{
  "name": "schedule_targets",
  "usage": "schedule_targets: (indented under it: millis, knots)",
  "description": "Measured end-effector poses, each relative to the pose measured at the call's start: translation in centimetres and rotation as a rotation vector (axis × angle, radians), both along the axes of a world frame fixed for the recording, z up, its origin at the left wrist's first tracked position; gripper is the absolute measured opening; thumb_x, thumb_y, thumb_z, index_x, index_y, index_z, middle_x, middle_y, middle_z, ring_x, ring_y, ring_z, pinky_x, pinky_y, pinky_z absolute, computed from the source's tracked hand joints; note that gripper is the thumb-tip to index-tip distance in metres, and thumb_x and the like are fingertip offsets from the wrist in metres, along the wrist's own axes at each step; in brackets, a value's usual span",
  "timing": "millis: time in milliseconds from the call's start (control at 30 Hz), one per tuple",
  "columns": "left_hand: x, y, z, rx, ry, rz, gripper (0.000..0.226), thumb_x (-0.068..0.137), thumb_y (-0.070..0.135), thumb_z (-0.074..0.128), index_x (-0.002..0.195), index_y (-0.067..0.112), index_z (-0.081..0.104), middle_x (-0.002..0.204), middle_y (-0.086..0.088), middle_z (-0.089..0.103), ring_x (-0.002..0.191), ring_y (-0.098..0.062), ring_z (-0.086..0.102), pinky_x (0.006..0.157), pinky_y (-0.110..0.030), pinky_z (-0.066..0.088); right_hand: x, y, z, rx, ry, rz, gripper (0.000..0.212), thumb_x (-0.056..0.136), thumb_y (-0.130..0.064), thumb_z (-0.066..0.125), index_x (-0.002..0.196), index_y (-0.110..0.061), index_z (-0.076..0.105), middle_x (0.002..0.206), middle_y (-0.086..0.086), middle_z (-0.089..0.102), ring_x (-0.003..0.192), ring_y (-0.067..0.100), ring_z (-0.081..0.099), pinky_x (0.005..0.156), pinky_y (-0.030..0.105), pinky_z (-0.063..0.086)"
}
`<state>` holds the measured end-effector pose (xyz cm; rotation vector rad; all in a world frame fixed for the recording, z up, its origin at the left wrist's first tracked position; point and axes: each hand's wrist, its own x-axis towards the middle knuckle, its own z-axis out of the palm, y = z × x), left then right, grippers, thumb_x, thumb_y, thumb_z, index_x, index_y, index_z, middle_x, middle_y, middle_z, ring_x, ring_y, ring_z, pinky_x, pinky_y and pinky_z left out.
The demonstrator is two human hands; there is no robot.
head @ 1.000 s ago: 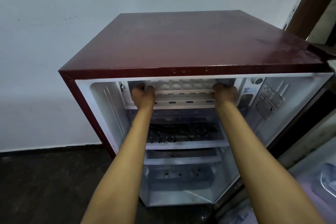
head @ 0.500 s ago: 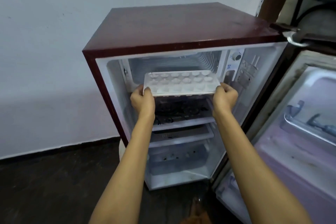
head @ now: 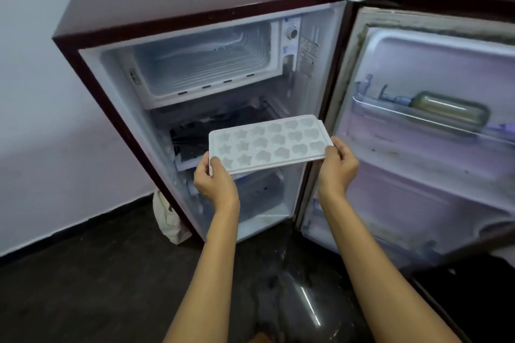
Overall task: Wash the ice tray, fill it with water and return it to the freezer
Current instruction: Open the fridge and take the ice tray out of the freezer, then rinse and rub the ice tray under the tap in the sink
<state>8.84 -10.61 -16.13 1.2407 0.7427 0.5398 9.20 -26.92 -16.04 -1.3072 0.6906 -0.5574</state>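
A small maroon fridge (head: 172, 0) stands against a pale wall with its door (head: 434, 131) swung wide to the right, and at the top of its cabinet the freezer compartment (head: 203, 64) gapes open with nothing visible inside. In front of the lower shelves, well clear of that compartment, the white ice tray (head: 269, 143) is held roughly level in the air, its star and heart moulds facing up; whether they hold ice or water cannot be told. The left hand (head: 216, 182) is closed on the tray's near left corner, thumb on top of the rim and fingers under it, and the right hand (head: 337, 166) pinches the right end in the same way. This looks like the very start of the job: the tray is out of the freezer, unwashed and unfilled. The next move calls for carrying it level to a sink, which is nowhere in view, so a turn away from the fridge is needed.
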Motion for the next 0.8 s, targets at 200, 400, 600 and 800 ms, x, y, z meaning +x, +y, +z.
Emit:
schedule_targets:
  millis: [200, 400, 600, 800]
  knots:
    - [-4.1, -4.8, -0.6, 0.001, 0.011, -0.117, 0.031, 0.092, 0.013, 0.048, 0.119, 0.01, 0.064, 0.115, -0.009, 0.067, 0.106, -0.026, 0.062, 0.086, -0.036, 0.054, -6.1, -4.6, -1.2, 0.023, -0.01, -0.106, 0.028, 0.087, -0.004, 0.051, 0.098, -0.024, 0.069, 0.099, -0.003, 0.071, 0.097, 0.019, 0.067, 0.086, 0.045, 0.057]
    - [-9.6, -10.4, -0.8, -0.051, 0.012, -0.238, 0.024, 0.091, 0.016, 0.054, 0.11, 0.006, 0.066, 0.106, -0.006, 0.067, 0.09, -0.012, 0.061, 0.063, -0.011, 0.051, -14.0, -9.9, -1.1, 0.015, -0.016, -0.266, 0.03, 0.085, -0.002, 0.05, 0.104, -0.013, 0.07, 0.097, -0.001, 0.07, 0.096, 0.019, 0.067, 0.085, 0.045, 0.057]
    - [-16.5, -16.0, -0.9, -0.035, 0.022, -0.406, 0.026, 0.092, 0.013, 0.053, 0.113, 0.004, 0.065, 0.11, -0.006, 0.066, 0.091, -0.011, 0.061, 0.059, -0.009, 0.05, -23.4, -14.6, -0.9, 0.04, -0.004, -0.497, 0.032, 0.084, -0.001, 0.051, 0.108, -0.008, 0.07, 0.104, 0.003, 0.069, 0.1, 0.018, 0.065, 0.089, 0.035, 0.055]
    - [-23.6, -21.9, -0.9, -0.049, 0.051, -0.6, 0.022, 0.09, 0.016, 0.055, 0.108, 0.011, 0.067, 0.103, 0.001, 0.067, 0.088, -0.01, 0.063, 0.064, -0.014, 0.049, -33.6, -18.6, -0.3, 0.021, -0.019, -0.698, 0.031, 0.087, -0.005, 0.05, 0.111, -0.013, 0.069, 0.098, -0.009, 0.065, 0.097, 0.01, 0.063, 0.086, 0.027, 0.055]
